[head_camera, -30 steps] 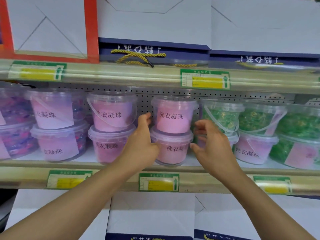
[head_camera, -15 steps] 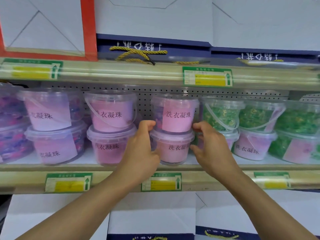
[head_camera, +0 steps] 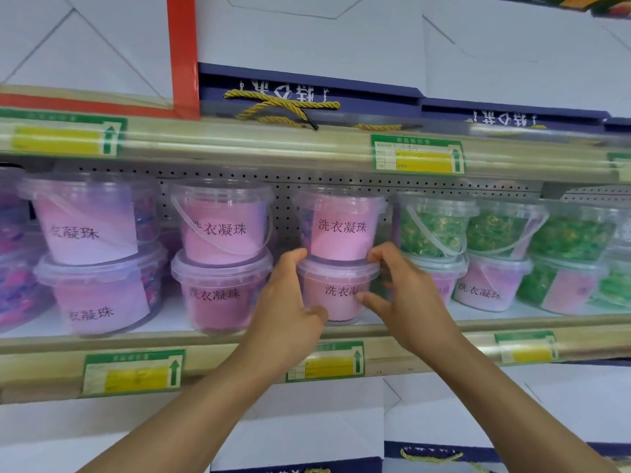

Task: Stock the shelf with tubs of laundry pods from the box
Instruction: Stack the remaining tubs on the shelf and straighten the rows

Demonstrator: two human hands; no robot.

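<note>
The lower pink tub (head_camera: pixel 336 290) sits on the shelf (head_camera: pixel 205 339) between your hands, carrying a second pink tub (head_camera: pixel 341 225). Your left hand (head_camera: pixel 290 310) and right hand (head_camera: pixel 406 295) curl round its sides; nudge squarely so the stack above your grip stays upright.

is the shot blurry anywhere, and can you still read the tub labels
Head view: motion blur smears the left clear plastic tubs with pink labels and the green-and-yellow price tag; the upper middle pink-labelled tub between the left hand and right hand reads clearly; wide-angle lens bows the beige shelf rail.
</note>
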